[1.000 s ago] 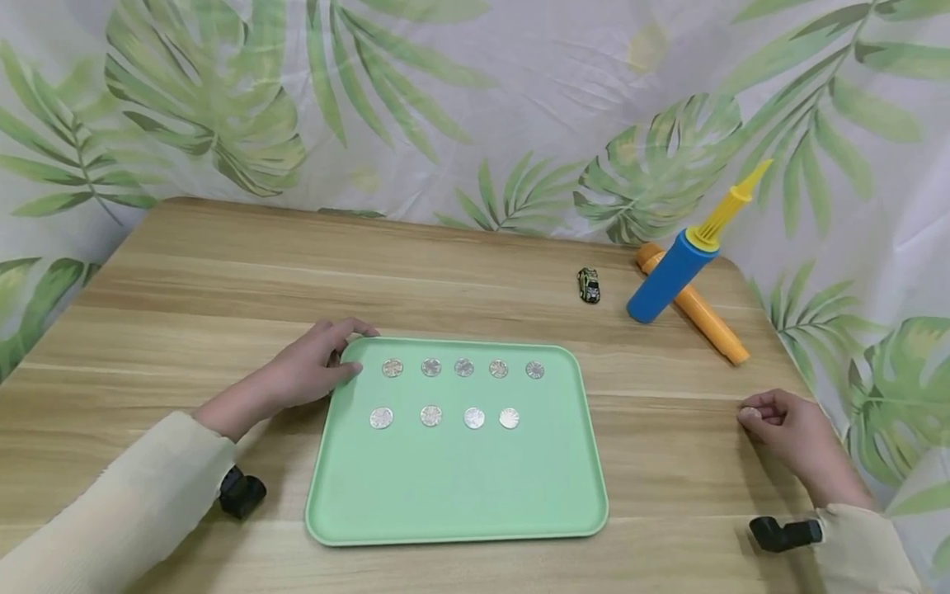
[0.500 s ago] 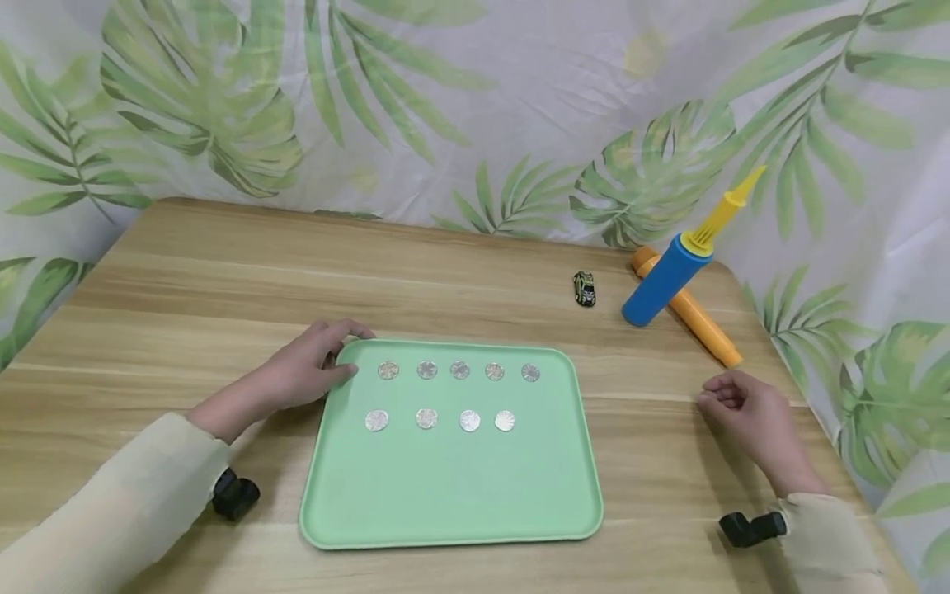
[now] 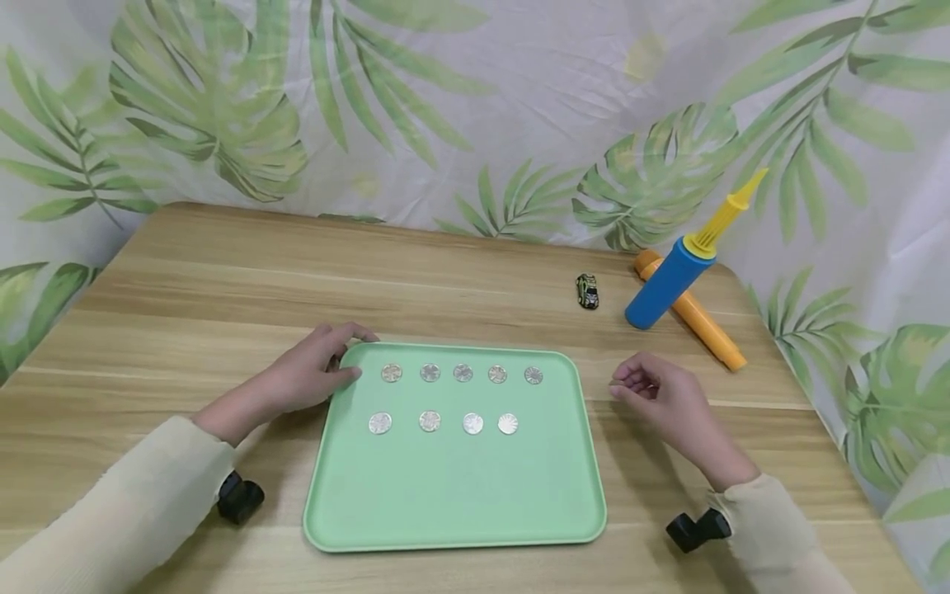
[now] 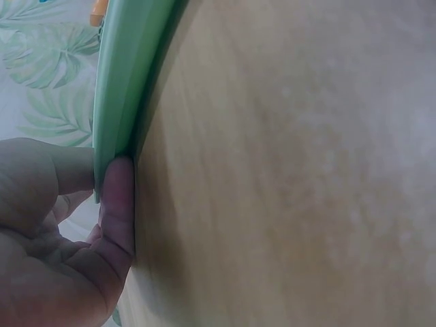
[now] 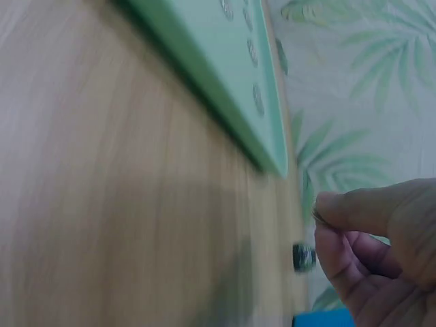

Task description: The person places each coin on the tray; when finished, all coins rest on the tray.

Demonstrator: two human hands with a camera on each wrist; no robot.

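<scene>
A light green tray [image 3: 453, 503] lies on the wooden table, with several silver coins [image 3: 430, 421] in two rows across its far half. My left hand [image 3: 308, 369] grips the tray's far left corner; in the left wrist view, one digit is tucked beneath the rim [image 4: 126, 75] and another lies against its other side. Just right of the tray, my right hand [image 3: 668, 404] is raised above the table. Between its thumb and forefinger it pinches a coin [image 5: 318, 216], of which only a thin edge shows in the right wrist view.
Behind my right hand, a small toy car [image 3: 587, 291] sits on the table [image 3: 245, 272]. Farther right, a blue pump [image 3: 663, 289] with a yellow nozzle leans over an orange tube [image 3: 708, 327]. A leaf-patterned cloth [image 3: 416, 107] hangs along the far edge.
My right hand has moved left from near the table's right edge to beside the tray, carrying the coin. The left hand keeps its grip on the corner, and the coins on the tray have not moved.
</scene>
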